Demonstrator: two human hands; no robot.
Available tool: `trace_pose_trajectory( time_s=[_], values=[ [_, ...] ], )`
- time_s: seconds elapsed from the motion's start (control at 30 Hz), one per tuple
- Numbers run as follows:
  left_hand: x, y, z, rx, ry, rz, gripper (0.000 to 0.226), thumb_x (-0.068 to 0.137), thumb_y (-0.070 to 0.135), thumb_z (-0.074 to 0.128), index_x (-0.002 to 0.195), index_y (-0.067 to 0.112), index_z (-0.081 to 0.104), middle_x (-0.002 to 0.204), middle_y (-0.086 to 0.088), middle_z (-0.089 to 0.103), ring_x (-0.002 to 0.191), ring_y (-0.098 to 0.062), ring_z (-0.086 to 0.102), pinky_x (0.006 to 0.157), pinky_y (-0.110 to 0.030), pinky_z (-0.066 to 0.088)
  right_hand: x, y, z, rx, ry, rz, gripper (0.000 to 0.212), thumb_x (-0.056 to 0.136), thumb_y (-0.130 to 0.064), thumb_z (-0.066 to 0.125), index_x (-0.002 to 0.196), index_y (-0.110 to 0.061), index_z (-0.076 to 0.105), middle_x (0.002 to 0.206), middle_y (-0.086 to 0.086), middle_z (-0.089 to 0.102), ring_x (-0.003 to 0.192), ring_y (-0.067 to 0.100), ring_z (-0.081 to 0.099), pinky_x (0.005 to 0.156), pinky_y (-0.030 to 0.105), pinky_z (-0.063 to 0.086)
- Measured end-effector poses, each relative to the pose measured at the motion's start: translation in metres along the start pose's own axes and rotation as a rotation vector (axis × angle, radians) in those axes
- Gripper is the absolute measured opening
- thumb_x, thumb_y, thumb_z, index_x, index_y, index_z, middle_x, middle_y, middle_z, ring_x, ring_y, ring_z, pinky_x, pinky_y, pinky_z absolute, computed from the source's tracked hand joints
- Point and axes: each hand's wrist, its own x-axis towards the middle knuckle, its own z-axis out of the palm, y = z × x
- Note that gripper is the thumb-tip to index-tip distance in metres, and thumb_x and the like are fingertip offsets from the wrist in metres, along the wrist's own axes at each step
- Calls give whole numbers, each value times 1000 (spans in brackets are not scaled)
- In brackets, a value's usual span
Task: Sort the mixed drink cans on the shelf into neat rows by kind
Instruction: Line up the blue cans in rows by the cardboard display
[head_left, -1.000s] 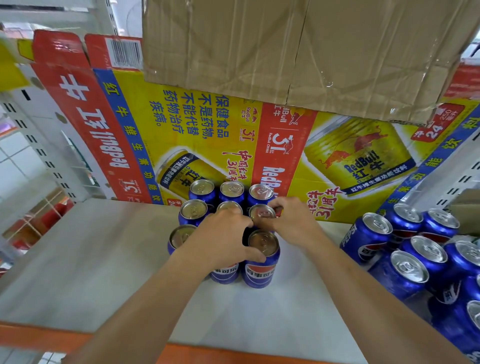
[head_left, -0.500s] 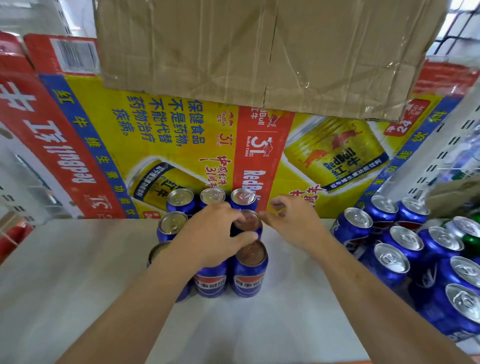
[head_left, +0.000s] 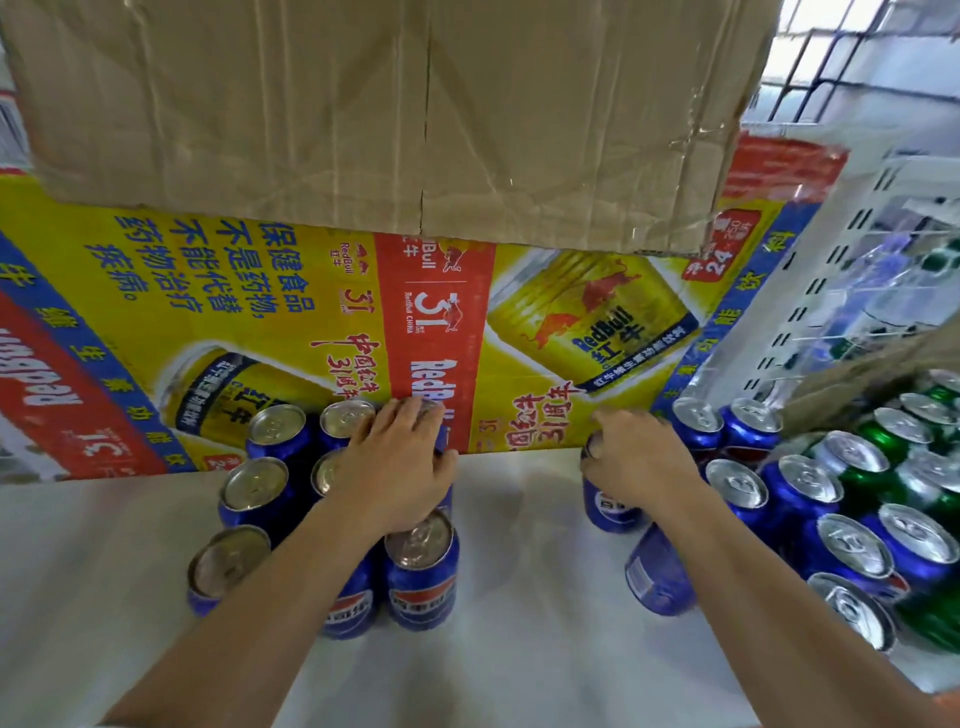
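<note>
Left hand (head_left: 400, 467) lies flat-fingered on our blue rows (head_left: 254, 483); right hand (head_left: 641, 457) grips a loose can (head_left: 609, 508), which we slot alongside next.

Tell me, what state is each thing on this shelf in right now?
blue can block: upright, in neat rows.
lone blue can: upright, apart from the block.
left hand: open, resting flat on the block.
right hand: gripping the lone blue can from above.
loose blue cans: upright, crowded together.
green cans: upright, at the far right.
</note>
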Motion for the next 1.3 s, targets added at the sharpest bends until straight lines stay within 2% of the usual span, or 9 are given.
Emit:
trace_pose_trajectory(
  time_s=[0.17,0.3,0.47,0.57,0.67,0.8,0.93,1.13,1.3],
  values=[
    [-1,2,-1,-15,10,-20,59,101,48,27,154,27,13,162,4,10,148,-17,7,119,-39,7,2,-8,-2,83,26,-194,20,82,-32,63,86,-13,58,89,6,62,84,26,56,67,29,37],
    [-2,4,-3,-25,5,-30,58,102,46,27,155,28,12,162,7,8,149,-14,5,119,-36,5,13,-24,-5,334,-32,-256,22,81,-36,67,82,-14,67,86,2,65,80,20,59,67,33,49],
    [0,3,-5,-95,7,-43,56,103,38,32,154,23,16,161,6,13,148,-12,8,118,-31,6,24,-57,-7,438,-18,-282,29,82,-31,66,60,-20,53,65,-2,55,71,22,53,53,28,34],
    [1,3,-6,-111,15,-49,54,103,33,34,153,21,19,161,5,16,148,-12,11,119,-32,8,33,-71,-9,348,2,-336,20,84,-32,67,76,-14,65,81,5,65,80,25,59,62,28,40],
    [1,3,-6,-114,22,-55,52,103,33,34,153,22,22,160,6,18,148,-13,12,119,-32,8,40,-80,-8,281,-11,-386,22,82,-33,71,92,-14,69,91,5,68,86,25,62,63,29,43],
    [2,3,-6,-103,23,-56,51,103,32,33,153,23,23,161,6,17,148,-13,11,119,-32,8,43,-84,0,294,21,-389,50,75,-37,79,114,-12,61,109,5,66,95,24,61,67,30,45],
    [2,3,-5,-90,13,-67,52,104,34,31,153,24,19,161,7,14,148,-12,9,119,-31,9,39,-80,9,399,59,-310,63,72,-43,81,117,-11,52,114,7,61,100,26,59,70,30,45],
    [3,3,-5,-60,-10,-52,52,104,33,28,154,24,16,162,7,12,148,-12,6,118,-32,10,33,-83,15,448,125,-235,48,79,-44,75,107,-12,51,107,7,63,93,24,59,67,29,41],
    [2,4,-7,-51,-25,-44,51,105,32,27,154,24,15,162,6,11,149,-13,5,118,-33,11,31,-84,14,418,111,-226,50,80,-47,73,107,-11,51,105,7,62,88,21,54,67,29,39]
  ],
)
